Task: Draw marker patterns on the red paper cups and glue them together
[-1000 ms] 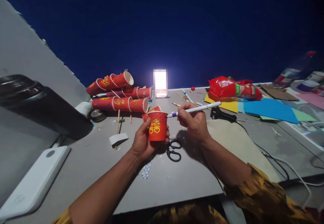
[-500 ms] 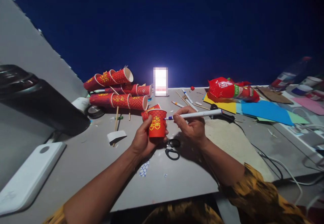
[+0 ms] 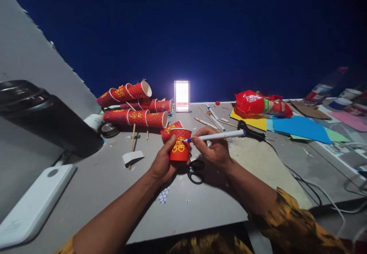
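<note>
A red paper cup [image 3: 180, 154] with yellow lettering is upright in my left hand [image 3: 164, 158], thumb on its near side and the other fingers behind it. My right hand [image 3: 215, 150] pinches a white marker pen [image 3: 220, 135], held nearly level. The marker's blue tip points left and meets or almost meets the cup's side by the yellow print. Just behind the cup shows another red printed piece [image 3: 166, 132], partly hidden. Below and right of the cup lie scissors [image 3: 196, 177] with black handles, their blades hidden.
Rows of joined red cups [image 3: 134, 118] lie at the back left, near a black bottle [image 3: 48, 116]. A power bank [image 3: 37, 204] lies at left. To the right are a glue gun [image 3: 252, 131], a red plastic packet [image 3: 260, 105], coloured paper [image 3: 301, 127] and cables.
The marker has shifted slightly left and down along the cup, its tip now over the yellow print. The whole view has tilted slightly. Both hands keep their hold.
</note>
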Action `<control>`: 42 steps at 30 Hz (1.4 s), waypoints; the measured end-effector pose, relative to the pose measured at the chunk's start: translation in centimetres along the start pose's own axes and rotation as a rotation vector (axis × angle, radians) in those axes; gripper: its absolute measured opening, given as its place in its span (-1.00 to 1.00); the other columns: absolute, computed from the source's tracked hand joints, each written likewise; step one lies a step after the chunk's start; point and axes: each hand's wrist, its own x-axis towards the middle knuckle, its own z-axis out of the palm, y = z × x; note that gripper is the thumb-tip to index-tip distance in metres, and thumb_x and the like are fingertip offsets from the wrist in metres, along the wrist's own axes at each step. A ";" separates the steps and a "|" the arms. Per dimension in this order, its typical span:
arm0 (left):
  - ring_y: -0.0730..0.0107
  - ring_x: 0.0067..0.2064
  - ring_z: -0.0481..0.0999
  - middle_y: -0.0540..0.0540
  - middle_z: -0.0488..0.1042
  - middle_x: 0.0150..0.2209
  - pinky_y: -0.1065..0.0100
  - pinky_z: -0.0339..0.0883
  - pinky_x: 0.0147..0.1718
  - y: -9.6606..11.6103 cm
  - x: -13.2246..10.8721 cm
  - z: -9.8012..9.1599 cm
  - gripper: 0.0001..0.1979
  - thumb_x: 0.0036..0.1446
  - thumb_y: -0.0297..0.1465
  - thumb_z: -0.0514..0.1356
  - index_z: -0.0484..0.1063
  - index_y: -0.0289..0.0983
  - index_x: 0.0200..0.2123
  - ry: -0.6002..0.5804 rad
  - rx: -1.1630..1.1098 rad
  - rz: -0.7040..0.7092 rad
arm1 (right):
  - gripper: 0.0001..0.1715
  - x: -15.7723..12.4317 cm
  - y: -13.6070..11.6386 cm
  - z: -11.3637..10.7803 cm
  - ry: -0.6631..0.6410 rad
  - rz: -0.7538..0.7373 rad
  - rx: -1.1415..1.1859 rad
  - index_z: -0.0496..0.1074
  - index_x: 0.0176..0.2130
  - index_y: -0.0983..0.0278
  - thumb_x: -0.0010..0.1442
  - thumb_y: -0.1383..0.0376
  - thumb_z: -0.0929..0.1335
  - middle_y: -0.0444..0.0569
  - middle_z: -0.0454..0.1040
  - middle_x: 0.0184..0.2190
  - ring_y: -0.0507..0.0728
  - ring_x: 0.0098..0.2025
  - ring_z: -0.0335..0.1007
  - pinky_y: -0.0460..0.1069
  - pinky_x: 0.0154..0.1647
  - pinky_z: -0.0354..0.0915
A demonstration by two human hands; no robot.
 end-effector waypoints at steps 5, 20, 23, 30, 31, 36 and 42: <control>0.31 -0.45 0.52 -0.19 0.54 -0.39 0.32 0.46 -0.48 0.0 0.0 0.0 -0.59 0.28 -0.11 0.18 0.51 -0.41 -0.20 0.010 0.013 0.003 | -0.76 0.0 0.1 -0.1 -0.014 -0.021 -0.025 0.46 -0.36 0.16 0.21 0.08 0.47 -0.13 0.45 -0.55 0.09 -0.53 0.37 -0.04 -0.56 0.29; 0.28 -0.42 0.52 -0.21 0.54 -0.37 0.32 0.44 -0.50 0.0 0.1 -0.1 -0.57 0.28 -0.11 0.18 0.51 -0.41 -0.15 -0.011 -0.007 0.000 | -0.80 0.7 0.8 -0.9 -0.061 -0.095 -0.127 0.46 -0.40 0.19 0.20 0.17 0.46 -0.14 0.46 -0.57 0.05 -0.57 0.33 -0.07 -0.57 0.27; 0.27 -0.42 0.53 -0.23 0.54 -0.36 0.31 0.45 -0.49 0.0 0.0 -0.2 -0.56 0.28 -0.10 0.18 0.50 -0.42 -0.12 -0.015 -0.009 0.007 | -0.79 0.8 0.7 -0.9 -0.041 -0.128 -0.164 0.45 -0.42 0.19 0.21 0.18 0.44 -0.17 0.44 -0.59 0.03 -0.58 0.30 -0.08 -0.56 0.24; 0.24 -0.40 0.55 -0.26 0.56 -0.30 0.30 0.43 -0.51 0.4 0.0 -0.2 -0.55 0.29 -0.11 0.14 0.50 -0.41 -0.08 -0.042 -0.030 -0.010 | -0.78 1.0 0.2 -1.0 0.099 -0.153 -0.170 0.42 -0.45 0.21 0.20 0.21 0.43 -0.18 0.41 -0.58 0.02 -0.56 0.27 -0.08 -0.52 0.22; 0.24 -0.39 0.54 -0.27 0.56 -0.29 0.30 0.43 -0.51 0.5 0.0 -0.2 -0.55 0.30 -0.11 0.13 0.49 -0.41 -0.08 -0.048 -0.038 -0.014 | -0.79 1.1 0.2 -1.1 0.119 -0.162 -0.166 0.43 -0.44 0.21 0.21 0.22 0.43 -0.17 0.41 -0.56 0.02 -0.56 0.27 -0.07 -0.51 0.22; 0.28 -0.44 0.50 -0.23 0.52 -0.36 0.33 0.38 -0.55 0.7 0.0 0.1 -0.54 0.32 -0.09 0.09 0.50 -0.40 -0.10 -0.036 -0.049 -0.037 | -0.81 1.2 0.0 -1.0 0.117 -0.192 -0.171 0.45 -0.41 0.21 0.22 0.22 0.43 -0.17 0.40 -0.57 0.01 -0.57 0.23 -0.07 -0.52 0.19; 0.29 -0.45 0.51 -0.23 0.53 -0.37 0.33 0.40 -0.57 0.7 0.0 0.2 -0.54 0.35 -0.10 0.06 0.51 -0.39 -0.16 0.002 -0.059 -0.063 | -0.85 0.6 0.4 -0.5 0.006 -0.138 -0.119 0.48 -0.35 0.19 0.22 0.19 0.46 -0.14 0.45 -0.53 0.04 -0.55 0.30 -0.07 -0.58 0.24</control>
